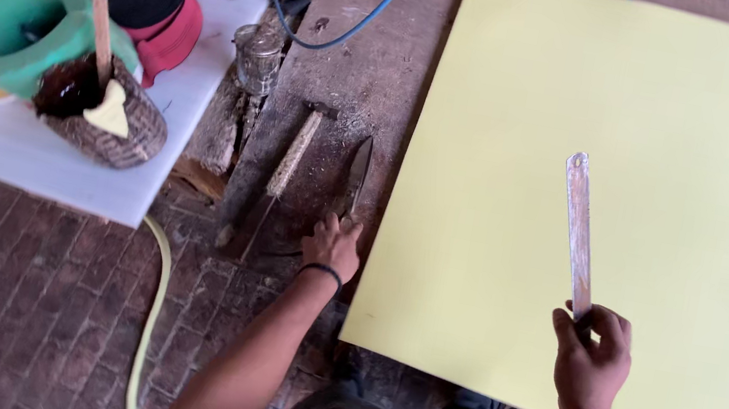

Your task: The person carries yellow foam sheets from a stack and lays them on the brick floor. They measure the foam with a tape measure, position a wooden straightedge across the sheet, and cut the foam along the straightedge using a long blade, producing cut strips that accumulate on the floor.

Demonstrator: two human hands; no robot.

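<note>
My right hand (592, 358) grips the lower end of a long worn metal ruler (577, 227), held upright over a large pale yellow sheet (695, 143) that lies on a wooden workbench (350, 62). My left hand (334, 245) rests on the bench just left of the sheet's edge. Its fingers close around the handle end of a pair of dark shears (357, 173), whose blade points away from me. A hammer (293, 157) with a rough wooden handle lies a little to the left of the shears.
A glass jar (257, 56) stands at the bench's far left. A white board (41, 168) at the left carries a woven basket (122, 132) with a stick, a green foam roll (17, 24) and a red and black roll (163, 14). A blue cable (356, 23) and a yellow hose (152, 317) cross the brick floor.
</note>
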